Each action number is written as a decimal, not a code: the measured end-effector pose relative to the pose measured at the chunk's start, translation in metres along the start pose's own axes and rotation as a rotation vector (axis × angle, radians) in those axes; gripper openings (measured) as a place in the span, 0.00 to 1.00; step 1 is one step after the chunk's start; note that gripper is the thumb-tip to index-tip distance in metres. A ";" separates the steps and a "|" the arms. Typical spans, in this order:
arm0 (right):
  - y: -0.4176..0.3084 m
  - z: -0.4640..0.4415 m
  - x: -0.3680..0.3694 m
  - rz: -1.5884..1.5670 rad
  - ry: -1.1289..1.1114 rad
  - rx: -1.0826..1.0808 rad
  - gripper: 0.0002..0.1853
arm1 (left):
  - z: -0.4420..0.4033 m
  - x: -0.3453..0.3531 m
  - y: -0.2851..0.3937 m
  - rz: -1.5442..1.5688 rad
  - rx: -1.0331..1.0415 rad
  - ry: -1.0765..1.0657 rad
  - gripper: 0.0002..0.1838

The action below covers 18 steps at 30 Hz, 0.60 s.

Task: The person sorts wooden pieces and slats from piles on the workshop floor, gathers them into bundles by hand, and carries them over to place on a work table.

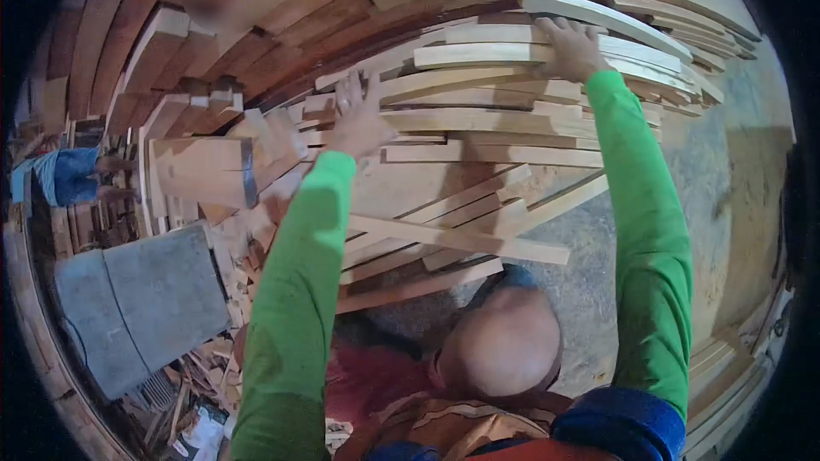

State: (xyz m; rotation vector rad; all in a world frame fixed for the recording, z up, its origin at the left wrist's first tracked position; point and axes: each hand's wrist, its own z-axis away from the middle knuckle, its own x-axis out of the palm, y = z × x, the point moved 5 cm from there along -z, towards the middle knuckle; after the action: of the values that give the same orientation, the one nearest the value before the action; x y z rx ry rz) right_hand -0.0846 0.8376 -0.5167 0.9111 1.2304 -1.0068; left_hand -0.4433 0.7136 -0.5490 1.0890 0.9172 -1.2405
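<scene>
Both my arms, in green sleeves, reach forward over a stack of pale wooden strips [504,122]. My left hand [357,119] rests at the strips' left ends, its fingers spread and pointing away from me. On the upper right part of the stack lies my right hand [571,47], its fingers apart over a light strip [483,55]. Neither hand is closed around a piece. Below the stack, several loose strips [461,237] lie crossed at angles on the floor.
Reddish-brown boards [299,0] line the upper left. A grey panel [141,299] and wood scraps are at the lower left. Another person in blue [73,177] is at the far left. More planks [726,393] lie at the lower right. My knee [504,341] shows below.
</scene>
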 end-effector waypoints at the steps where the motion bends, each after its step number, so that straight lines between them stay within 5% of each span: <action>1: -0.002 -0.003 -0.003 -0.003 -0.040 0.005 0.51 | -0.014 -0.004 -0.002 -0.032 0.005 -0.011 0.63; 10: -0.014 -0.011 -0.012 0.054 -0.231 0.012 0.49 | -0.058 -0.003 0.006 0.076 0.100 0.044 0.53; 18: -0.074 0.052 0.036 -0.047 0.165 -0.093 0.44 | 0.019 0.036 -0.022 -0.078 0.118 0.019 0.38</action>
State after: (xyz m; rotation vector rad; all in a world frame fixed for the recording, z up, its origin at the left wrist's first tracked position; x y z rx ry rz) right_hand -0.1374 0.7617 -0.5476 0.9094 1.4317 -0.9174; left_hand -0.4611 0.6863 -0.5820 1.1696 0.9174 -1.3645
